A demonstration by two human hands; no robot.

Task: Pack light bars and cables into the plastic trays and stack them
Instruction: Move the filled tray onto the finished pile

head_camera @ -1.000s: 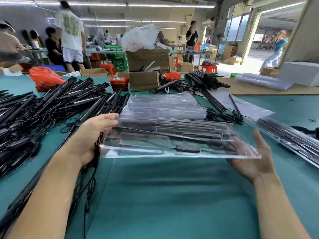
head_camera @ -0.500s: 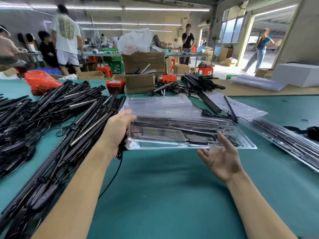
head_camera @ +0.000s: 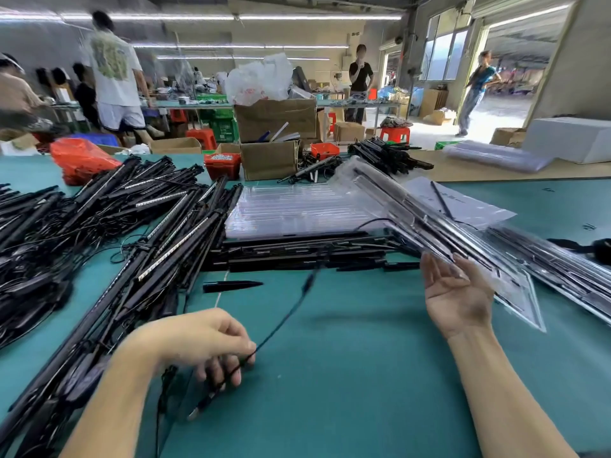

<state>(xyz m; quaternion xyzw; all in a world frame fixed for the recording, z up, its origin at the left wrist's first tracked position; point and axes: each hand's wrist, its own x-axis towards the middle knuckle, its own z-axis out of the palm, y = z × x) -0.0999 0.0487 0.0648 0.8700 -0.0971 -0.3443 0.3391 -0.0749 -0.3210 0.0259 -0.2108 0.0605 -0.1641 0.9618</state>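
The right hand lies palm up with fingers straight and spread wide, carrying a filled tray on its fingertips; the tray tilts, far end raised. Landmark: the stack of empty trays on the green table. The filled tray hangs just right of the stack, above more filled trays lying further right. The left hand, well in front of the stack, has curled fingers pinching a thin black cable that runs up toward the stack's front edge. A row of light bars lies against that front edge; a large heap of bars spreads left of the stack. Behind it stands a cardboard box.
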